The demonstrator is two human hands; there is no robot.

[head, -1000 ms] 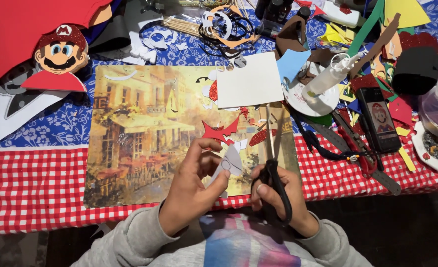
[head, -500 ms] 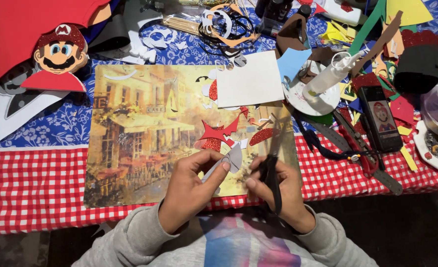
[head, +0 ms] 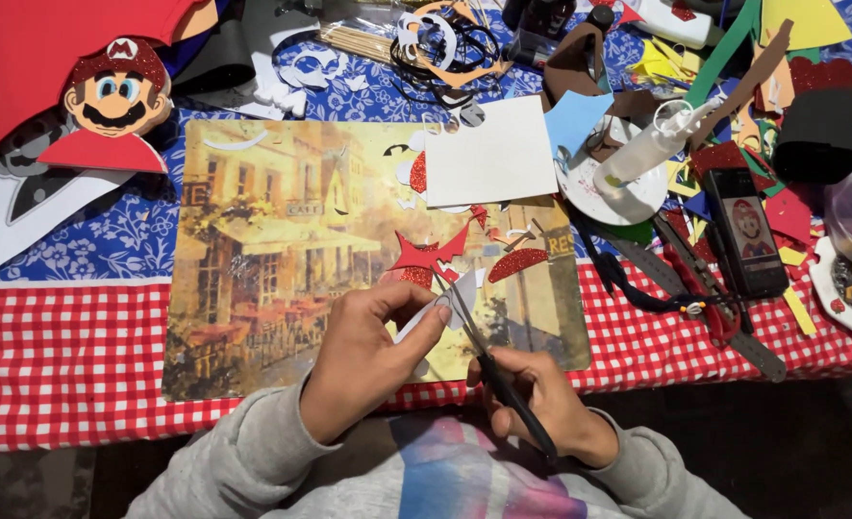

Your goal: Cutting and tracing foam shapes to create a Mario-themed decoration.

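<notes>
My left hand (head: 363, 351) pinches a small white foam piece (head: 436, 309) between thumb and fingers, just above the near edge of a placemat printed with a street scene (head: 272, 240). My right hand (head: 537, 399) grips black scissors (head: 488, 370); their blades point up and left and meet the white piece. Both hands hover over the mat's lower right part. Red glitter foam scraps (head: 426, 255) lie on the mat just beyond the blades.
A white card (head: 488, 159) lies at the mat's top right. A glue bottle (head: 652, 149) rests on a white plate, with a phone (head: 748, 231) and foam offcuts to the right. A cartoon character's foam head (head: 113, 96) sits far left on the checked tablecloth (head: 61, 356).
The scissors have tilted from nearly upright to pointing up-left into the white piece. My left hand has turned the piece slightly and shifted a little toward me.
</notes>
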